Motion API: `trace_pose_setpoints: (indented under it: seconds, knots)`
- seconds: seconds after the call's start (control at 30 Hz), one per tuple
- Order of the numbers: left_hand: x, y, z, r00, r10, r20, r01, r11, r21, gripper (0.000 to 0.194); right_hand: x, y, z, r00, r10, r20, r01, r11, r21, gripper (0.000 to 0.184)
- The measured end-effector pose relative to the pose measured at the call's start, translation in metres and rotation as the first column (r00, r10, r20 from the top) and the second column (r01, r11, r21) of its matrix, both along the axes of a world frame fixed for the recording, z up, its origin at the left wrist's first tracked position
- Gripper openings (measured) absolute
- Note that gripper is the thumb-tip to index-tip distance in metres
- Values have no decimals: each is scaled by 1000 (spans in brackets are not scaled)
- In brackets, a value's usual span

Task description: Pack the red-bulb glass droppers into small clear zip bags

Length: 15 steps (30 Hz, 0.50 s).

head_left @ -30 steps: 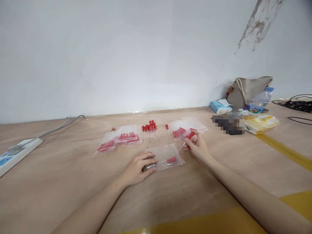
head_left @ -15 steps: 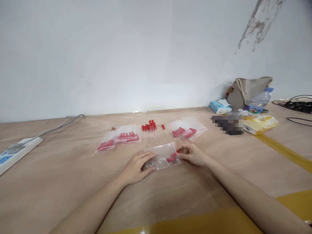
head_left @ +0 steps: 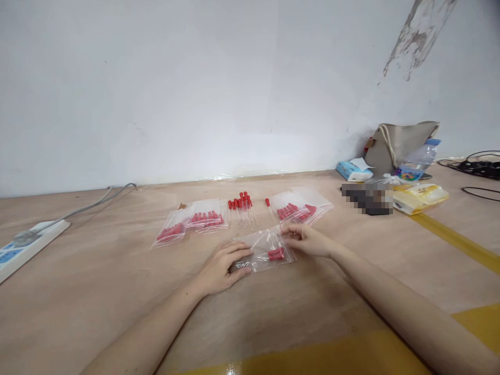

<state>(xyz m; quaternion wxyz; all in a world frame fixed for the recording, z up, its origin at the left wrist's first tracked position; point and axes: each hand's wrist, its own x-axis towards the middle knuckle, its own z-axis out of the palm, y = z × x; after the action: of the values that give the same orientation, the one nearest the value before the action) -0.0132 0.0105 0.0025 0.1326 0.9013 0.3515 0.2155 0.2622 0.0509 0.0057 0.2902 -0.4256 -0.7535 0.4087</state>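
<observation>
A clear zip-lock bag (head_left: 260, 261) lies flat in front of me, with a few red-bulbed glass droppers (head_left: 276, 254) inside near its right end. My left hand (head_left: 226, 265) holds the bag's left end, fingers along the upper edge and thumb at the lower edge. At the bag's upper right corner, by its mouth, my right hand (head_left: 304, 239) is curled on the plastic; its fingertips are partly hidden. Beyond the bag lies a cluster of loose droppers (head_left: 241, 203), and a single dropper (head_left: 267, 202) lies to the right of it.
Filled zip bags lie at left (head_left: 171, 229) and right (head_left: 312, 200). A power strip (head_left: 35, 242) sits far left. Toward the right are a blue tissue pack (head_left: 353, 170), a blurred dark object (head_left: 367, 200), a yellow-white pack (head_left: 420, 198), a grey bag (head_left: 402, 143) and black cables (head_left: 476, 167).
The dropper by my right hand has gone into the bag, its bulb beside the others. My right fingers have moved up slightly to the bag's corner; my left hand has stayed put.
</observation>
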Motion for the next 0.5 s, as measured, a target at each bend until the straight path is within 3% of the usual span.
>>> trace_pose_setpoints:
  seconds: [0.07, 0.2, 0.37, 0.5]
  knots:
    - [0, 0, 0, 1000, -11, 6, 11, 1000, -11, 35, -8, 13, 6, 975, -184, 126, 168, 977, 128, 17]
    - [-1, 2, -4, 1000, -7, 24, 7, 1000, -10, 33, -37, 48, 17, 801, -475, 364, 368, 871, 326, 11]
    - [-3, 3, -8, 1000, -12, 15, 12, 1000, -11, 33, -71, 91, 13, 701, -554, 449, 484, 832, 272, 34]
    - [-3, 2, -8, 1000, -7, -5, 7, 1000, -23, 32, -82, 103, 10, 712, -523, 468, 488, 848, 206, 48]
